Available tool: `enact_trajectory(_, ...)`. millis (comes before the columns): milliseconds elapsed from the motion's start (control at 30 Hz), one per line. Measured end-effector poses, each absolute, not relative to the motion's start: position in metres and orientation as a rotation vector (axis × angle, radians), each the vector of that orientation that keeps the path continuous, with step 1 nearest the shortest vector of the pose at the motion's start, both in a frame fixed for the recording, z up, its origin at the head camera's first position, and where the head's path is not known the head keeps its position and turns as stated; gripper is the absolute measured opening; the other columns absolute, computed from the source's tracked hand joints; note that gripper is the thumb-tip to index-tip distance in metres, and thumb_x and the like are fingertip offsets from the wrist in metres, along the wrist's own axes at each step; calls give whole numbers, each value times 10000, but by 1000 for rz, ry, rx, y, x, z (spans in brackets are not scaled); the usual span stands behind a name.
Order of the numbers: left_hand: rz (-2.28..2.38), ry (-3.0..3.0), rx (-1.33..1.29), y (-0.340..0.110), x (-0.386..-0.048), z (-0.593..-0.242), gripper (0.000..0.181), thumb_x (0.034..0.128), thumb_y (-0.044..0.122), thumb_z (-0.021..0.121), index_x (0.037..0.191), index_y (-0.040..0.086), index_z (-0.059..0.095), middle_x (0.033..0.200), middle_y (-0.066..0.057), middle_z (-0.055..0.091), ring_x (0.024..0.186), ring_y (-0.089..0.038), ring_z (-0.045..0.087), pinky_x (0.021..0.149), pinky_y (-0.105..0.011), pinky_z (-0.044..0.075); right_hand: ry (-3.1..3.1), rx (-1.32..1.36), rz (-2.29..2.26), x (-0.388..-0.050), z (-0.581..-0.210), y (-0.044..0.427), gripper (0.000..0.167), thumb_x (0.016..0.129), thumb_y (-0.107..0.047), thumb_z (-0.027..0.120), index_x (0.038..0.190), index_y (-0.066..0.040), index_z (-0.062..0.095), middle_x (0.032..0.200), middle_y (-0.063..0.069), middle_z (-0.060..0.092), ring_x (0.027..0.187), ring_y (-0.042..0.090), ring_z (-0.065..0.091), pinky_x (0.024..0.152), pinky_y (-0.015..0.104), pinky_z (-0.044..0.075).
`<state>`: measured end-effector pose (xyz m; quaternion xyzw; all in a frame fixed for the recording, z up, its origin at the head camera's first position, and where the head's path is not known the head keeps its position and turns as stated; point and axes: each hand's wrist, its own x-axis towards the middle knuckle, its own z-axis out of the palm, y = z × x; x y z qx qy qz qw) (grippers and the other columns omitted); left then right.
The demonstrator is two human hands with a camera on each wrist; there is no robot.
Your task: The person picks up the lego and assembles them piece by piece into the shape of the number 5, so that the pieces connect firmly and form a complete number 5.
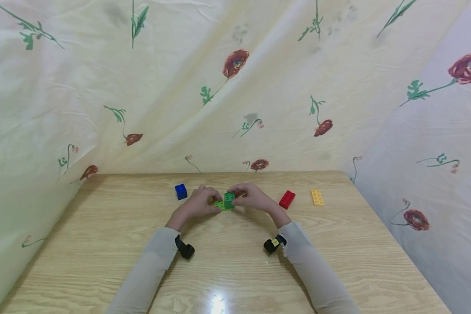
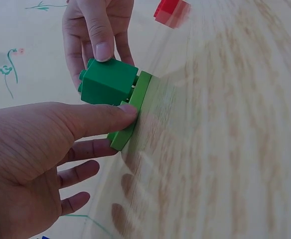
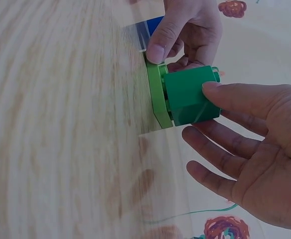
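Blue plastic shapes a boxy block (image 1: 181, 192) at nine o'clock on the grained wooden table (image 1: 102, 226). Centrally, the left hand (image 1: 199, 203) pinches a thin, studded lime plate (image 3: 156, 94); over its three-o'clock end, the right hand (image 1: 253, 197) pinches a smooth-sided green block (image 3: 190, 94), studs showing between them. Toward three o'clock lie a knobbly red block (image 1: 287, 199), then a flat yellow plate (image 1: 317, 197).

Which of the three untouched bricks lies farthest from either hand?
The yellow brick, farthest right: the red brick lies between it and the right hand, and the blue brick sits near the left hand.
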<state>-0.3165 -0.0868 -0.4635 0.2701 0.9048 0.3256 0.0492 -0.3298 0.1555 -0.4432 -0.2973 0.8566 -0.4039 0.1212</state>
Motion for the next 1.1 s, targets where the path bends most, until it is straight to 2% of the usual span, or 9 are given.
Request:
enact_trajectory(333,983,2760,812,-87,-316,-462,236,867,211,827,1069,126,741,1097,-2,715,1000,-189,455,925,-418,331,2482,-867,-1212,-328,-440,156,395,953,-93,705,1326,19,638,1231,201,696,1148,351,651,1002,482,524)
enact_trajectory(667,983,2760,814,-87,-317,-462,232,866,211,827,1063,124,742,1095,-6,712,997,-192,460,921,-414,331,2503,-893,-1185,-330,-441,154,371,943,-92,708,1300,-1,660,1209,151,717,1116,266,667,993,425,536)
enact_trajectory(1100,978,2766,826,-88,-317,-463,225,864,210,830,1050,118,742,1079,-9,712,983,-194,462,909,-415,330,2544,-863,-1152,-329,-442,152,362,940,-91,712,1293,-22,676,1215,130,722,1107,254,664,1002,440,526)
